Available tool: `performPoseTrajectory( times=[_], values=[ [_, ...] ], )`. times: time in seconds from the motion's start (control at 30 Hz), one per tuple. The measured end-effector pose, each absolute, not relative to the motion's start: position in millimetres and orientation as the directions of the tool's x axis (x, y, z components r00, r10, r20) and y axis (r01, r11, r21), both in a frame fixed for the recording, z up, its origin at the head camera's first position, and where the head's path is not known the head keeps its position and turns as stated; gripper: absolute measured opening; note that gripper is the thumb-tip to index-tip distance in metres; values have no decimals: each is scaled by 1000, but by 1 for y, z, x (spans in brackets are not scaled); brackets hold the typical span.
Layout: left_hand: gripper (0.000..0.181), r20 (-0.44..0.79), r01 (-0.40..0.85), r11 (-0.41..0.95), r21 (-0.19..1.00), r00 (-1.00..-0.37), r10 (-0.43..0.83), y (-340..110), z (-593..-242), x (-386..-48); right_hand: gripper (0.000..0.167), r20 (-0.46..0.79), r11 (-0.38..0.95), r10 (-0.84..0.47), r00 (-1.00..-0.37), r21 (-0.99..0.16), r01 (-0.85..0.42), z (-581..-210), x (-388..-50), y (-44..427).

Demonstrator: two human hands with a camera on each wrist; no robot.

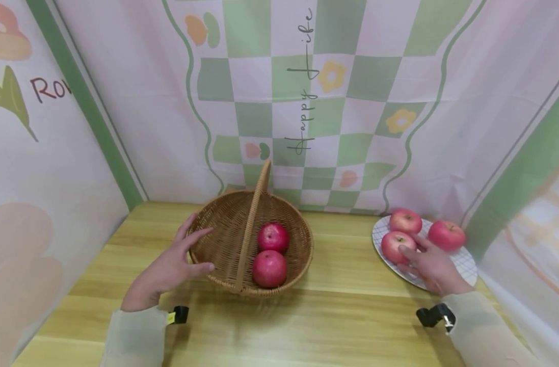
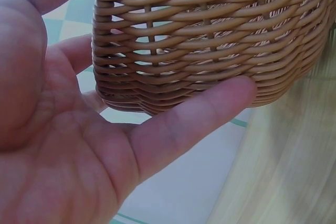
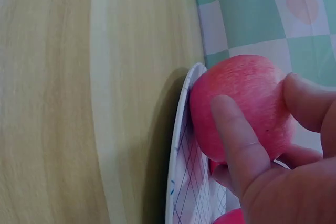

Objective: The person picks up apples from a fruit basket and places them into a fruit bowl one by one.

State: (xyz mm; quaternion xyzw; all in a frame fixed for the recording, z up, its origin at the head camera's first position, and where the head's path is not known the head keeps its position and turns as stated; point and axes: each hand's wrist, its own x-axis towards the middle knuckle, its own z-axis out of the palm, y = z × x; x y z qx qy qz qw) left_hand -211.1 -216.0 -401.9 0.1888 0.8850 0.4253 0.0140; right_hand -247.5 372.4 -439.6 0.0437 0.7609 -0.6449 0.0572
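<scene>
The right hand (image 1: 432, 269) holds an apple (image 1: 395, 246) at the near left of a white plate (image 1: 465, 266), its thumb and fingers set against different sides of the fruit. The plate, patterned with a fine grid, lies on the right of the worktop (image 1: 334, 321). Two other apples are on it: a far apple (image 1: 405, 221) just behind the held one, and a right-hand apple (image 1: 447, 235) beyond the fingers.

The left hand (image 1: 169, 267) is at the left side of a brown wicker basket (image 1: 221, 219), fingers released and spread around the wall; whether they press on the weave is hard to tell. An arched handle (image 1: 250, 224) crosses the basket. To the right of it, two deep red fruits lie inside, a far fruit (image 1: 273, 238) and a near fruit (image 1: 270, 268), touching or nearly so.

Behind the worktop hangs a pale cloth (image 1: 375, 76) with green checks, flowers and the words "Happy Life". Both forearms wear light sleeves (image 1: 136, 339).
</scene>
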Motion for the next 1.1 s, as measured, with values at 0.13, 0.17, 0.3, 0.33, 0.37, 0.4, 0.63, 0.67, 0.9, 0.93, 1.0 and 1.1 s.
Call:
performPoseTrajectory(
  times=[0.13,0.17,0.3,0.33,0.37,0.4,0.63,0.67,0.9,0.93,1.0,1.1],
  values=[
    [83,142,329,567,755,-926,349,-216,-402,-212,77,-145,176,-1,-989,-974,143,-438,-247,373],
    [82,145,332,566,754,-925,350,-216,-402,-212,78,-149,176,0,-989,-973,146,-437,-246,372],
    [82,152,340,563,753,-923,354,-215,-402,-212,81,-156,267,7,-988,-952,152,-431,-242,371],
    [83,150,339,563,754,-923,355,-215,-402,-212,83,-145,338,12,-989,-931,141,-427,-240,370],
    [83,149,339,563,753,-922,356,-215,-402,-212,85,-118,425,15,-993,-898,113,-423,-237,369],
    [84,145,336,563,755,-923,356,-215,-401,-211,88,-87,512,24,-996,-854,87,-417,-235,367],
    [83,144,330,561,759,-926,350,-215,-400,-211,98,176,786,74,-982,-617,-51,-368,-226,329],
    [82,148,334,560,758,-925,351,-215,-400,-211,98,173,774,70,-983,-631,-56,-362,-225,321],
    [80,166,358,556,750,-916,365,-215,-400,-210,95,120,651,-20,-993,-752,-104,-333,-213,258],
    [79,167,359,554,751,-915,367,-215,-400,-210,92,138,634,-46,-989,-762,-136,-333,-211,248],
    [79,167,358,551,754,-915,366,-215,-400,-209,88,174,607,-100,-980,-770,-198,-334,-206,227],
    [79,164,354,549,757,-917,364,-215,-399,-208,87,246,549,-220,-944,-769,-329,-343,-202,191]
  ],
)
